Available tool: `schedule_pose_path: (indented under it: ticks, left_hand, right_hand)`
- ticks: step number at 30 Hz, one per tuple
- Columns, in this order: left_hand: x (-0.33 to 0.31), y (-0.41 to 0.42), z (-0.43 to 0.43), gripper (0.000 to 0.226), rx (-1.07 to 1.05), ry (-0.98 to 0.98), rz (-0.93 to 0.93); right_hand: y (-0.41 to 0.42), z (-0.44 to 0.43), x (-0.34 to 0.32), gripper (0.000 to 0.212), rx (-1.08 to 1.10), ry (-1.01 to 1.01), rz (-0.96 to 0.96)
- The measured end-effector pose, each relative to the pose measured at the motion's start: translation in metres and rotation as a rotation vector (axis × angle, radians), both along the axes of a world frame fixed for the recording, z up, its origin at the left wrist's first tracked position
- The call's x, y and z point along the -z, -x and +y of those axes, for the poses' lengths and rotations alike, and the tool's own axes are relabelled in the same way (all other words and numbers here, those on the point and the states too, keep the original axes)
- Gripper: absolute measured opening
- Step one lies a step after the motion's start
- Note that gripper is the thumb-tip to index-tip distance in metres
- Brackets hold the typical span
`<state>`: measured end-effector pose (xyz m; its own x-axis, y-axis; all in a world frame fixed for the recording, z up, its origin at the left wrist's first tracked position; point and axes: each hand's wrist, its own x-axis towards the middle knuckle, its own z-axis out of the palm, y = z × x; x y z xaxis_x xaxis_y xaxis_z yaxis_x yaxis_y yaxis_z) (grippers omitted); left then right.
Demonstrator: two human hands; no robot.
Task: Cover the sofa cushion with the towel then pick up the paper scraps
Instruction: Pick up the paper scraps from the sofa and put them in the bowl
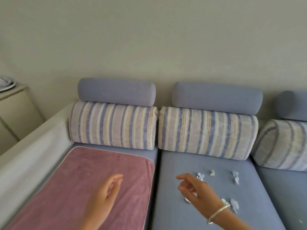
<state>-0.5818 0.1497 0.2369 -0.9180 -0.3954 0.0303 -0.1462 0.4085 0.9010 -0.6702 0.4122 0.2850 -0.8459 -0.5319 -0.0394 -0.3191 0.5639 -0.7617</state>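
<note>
Scraps [200,175] just beside R fingers [184,178]

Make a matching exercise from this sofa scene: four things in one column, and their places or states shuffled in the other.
Column one
1. towel
2. paper scraps
3. left hand
4. bracelet

Column two
A. around the wrist of the right hand
B. scattered on the middle seat cushion
C. spread flat over the left seat cushion
D. over the towel, fingers loosely curled, holding nothing

Pairs: 1-C, 2-B, 3-D, 4-A
</note>
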Motion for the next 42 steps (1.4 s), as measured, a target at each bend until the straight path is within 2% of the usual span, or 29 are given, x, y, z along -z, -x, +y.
schedule_pose_path:
  ticks: [2,5,8,10,12,15,17,21,25,27,28,33,39,42]
  left_hand:
    - [0.002,0.038,0.018,0.015,0.013,-0.042,0.021]
    - [0.012,0.088,0.044,0.037,0.046,-0.060,0.051]
    - [0.014,0.132,0.075,0.031,0.079,-0.076,0.023]
    - [0.017,0.154,0.091,0.027,0.126,-0.087,0.006]
    - [0.023,0.174,0.106,0.031,0.167,-0.095,-0.021]
    - [0.033,0.197,0.122,0.033,0.211,-0.063,-0.073]
    - [0.049,0.208,0.130,0.033,0.239,-0.064,-0.120]
    - [0.086,0.235,0.149,0.033,0.330,-0.011,-0.177]
    - [0.123,0.247,0.172,0.035,0.426,0.031,-0.300]
    - [0.149,0.249,0.183,0.028,0.421,0.077,-0.370]
    - [0.155,0.253,0.187,0.022,0.416,0.111,-0.394]
    - [0.224,0.259,0.212,0.028,0.401,0.221,-0.562]
    - [0.306,0.257,0.247,0.029,0.372,0.366,-0.752]
    - [0.341,0.251,0.261,0.038,0.365,0.456,-0.834]
  right_hand:
    - [0.028,0.015,0.002,0.026,0.003,0.004,-0.015]
    - [0.068,0.042,0.005,0.048,0.062,-0.012,-0.041]
    - [0.103,0.075,0.006,0.024,0.140,-0.008,-0.085]
    - [0.118,0.097,0.012,0.022,0.216,-0.012,-0.127]
    - [0.125,0.119,0.017,0.037,0.293,-0.020,-0.159]
    - [0.132,0.146,0.023,0.072,0.386,-0.044,-0.168]
    - [0.132,0.159,0.029,0.079,0.442,-0.059,-0.199]
    - [0.134,0.180,0.049,0.074,0.534,-0.157,-0.261]
    - [0.147,0.197,0.084,0.040,0.618,-0.238,-0.336]
    - [0.156,0.207,0.114,0.024,0.627,-0.289,-0.389]
    - [0.164,0.212,0.124,0.027,0.641,-0.321,-0.402]
    - [0.192,0.242,0.213,0.043,0.713,-0.429,-0.561]
    - [0.216,0.271,0.308,0.048,0.576,-0.578,-0.637]
    - [0.227,0.276,0.349,0.051,0.497,-0.629,-0.646]
